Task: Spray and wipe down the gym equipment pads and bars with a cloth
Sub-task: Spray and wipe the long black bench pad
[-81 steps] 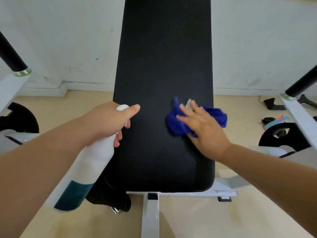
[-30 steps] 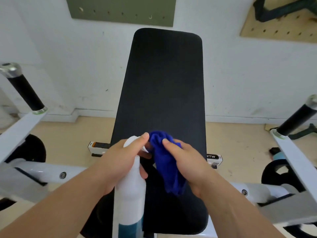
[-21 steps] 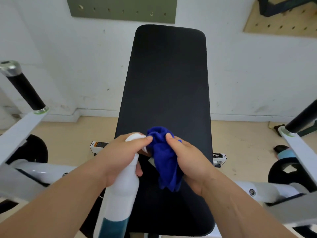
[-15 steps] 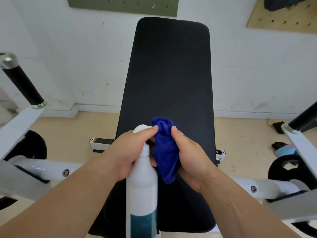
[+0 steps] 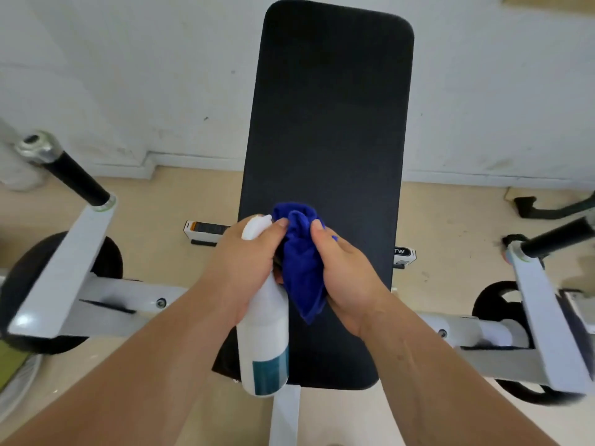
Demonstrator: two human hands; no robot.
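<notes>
A long black bench pad runs away from me toward the wall. Above its near half, my left hand grips a white spray bottle with a teal label, nozzle end up beside the cloth. My right hand holds a bunched blue cloth right against the bottle's head, the cloth hanging down between both hands. The nozzle itself is hidden behind my fingers and the cloth.
White machine arms with black grip bars stand on either side, the left bar and the right bar. Black weight plates sit low beside the frame. A white wall is behind; a dark object lies on the beige floor at right.
My right hand lifted the cloth off the pad and brought it up against the bottle's head. The view has tilted down slightly, and the bottle now hangs more upright.
</notes>
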